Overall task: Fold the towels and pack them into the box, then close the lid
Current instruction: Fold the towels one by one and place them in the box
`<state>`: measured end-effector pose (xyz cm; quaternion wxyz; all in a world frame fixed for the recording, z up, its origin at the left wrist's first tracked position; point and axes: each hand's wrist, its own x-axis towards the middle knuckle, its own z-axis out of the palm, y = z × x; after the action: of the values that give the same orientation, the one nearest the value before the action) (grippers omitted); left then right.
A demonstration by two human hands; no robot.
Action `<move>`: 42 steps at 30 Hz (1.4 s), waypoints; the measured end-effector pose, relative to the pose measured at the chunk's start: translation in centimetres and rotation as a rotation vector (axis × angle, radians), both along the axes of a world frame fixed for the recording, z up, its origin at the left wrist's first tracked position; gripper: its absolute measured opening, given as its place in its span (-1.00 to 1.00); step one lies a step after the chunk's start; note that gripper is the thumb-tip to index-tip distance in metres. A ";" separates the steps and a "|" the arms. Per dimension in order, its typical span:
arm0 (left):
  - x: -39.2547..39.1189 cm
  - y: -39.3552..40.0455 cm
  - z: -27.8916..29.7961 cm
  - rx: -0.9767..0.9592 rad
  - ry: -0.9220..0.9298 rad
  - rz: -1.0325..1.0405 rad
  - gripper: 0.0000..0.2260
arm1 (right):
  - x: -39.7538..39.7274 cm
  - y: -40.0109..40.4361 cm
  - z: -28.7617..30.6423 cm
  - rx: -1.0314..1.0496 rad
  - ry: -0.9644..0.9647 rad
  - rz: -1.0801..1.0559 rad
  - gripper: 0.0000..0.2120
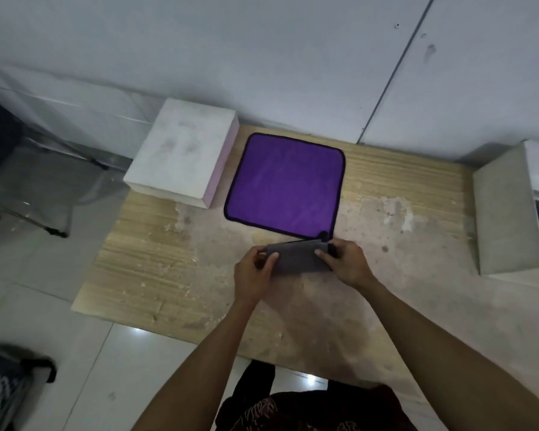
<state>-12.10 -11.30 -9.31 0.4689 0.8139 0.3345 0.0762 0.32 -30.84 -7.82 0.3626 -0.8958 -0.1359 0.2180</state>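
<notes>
A worn wooden counter (156, 275) is seen from above, its striped surface scuffed pale in patches toward the right. Beyond its far edge a plain grey-white wall (231, 51) is seen, crossed by a thin dark seam (395, 66) running down to the counter's far right. Glossy pale floor tiles (84, 362) are laid to the left of the counter and below its near edge, and small bright reflections of light (136, 332) are caught on them. A metal chair frame (28, 213) is set on the tiles left of the counter. The light is dim and even.
</notes>
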 end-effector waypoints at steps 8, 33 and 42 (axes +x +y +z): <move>2.7 -0.9 0.2 0.018 0.097 0.192 -0.64 | -0.9 2.2 -0.7 -0.167 0.009 -0.319 -0.59; 4.8 0.6 9.7 -0.718 -0.034 -0.456 -0.45 | -3.6 -3.4 10.8 0.483 0.270 -0.196 -0.40; 10.7 -5.2 14.7 -0.635 0.126 -0.746 -0.54 | -2.8 -10.0 15.6 0.461 0.242 -0.394 -0.70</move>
<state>-1.43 -16.53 5.40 0.6679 0.6981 0.0549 -0.2519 -2.46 -40.83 7.82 0.6048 -0.7667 0.0383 0.2119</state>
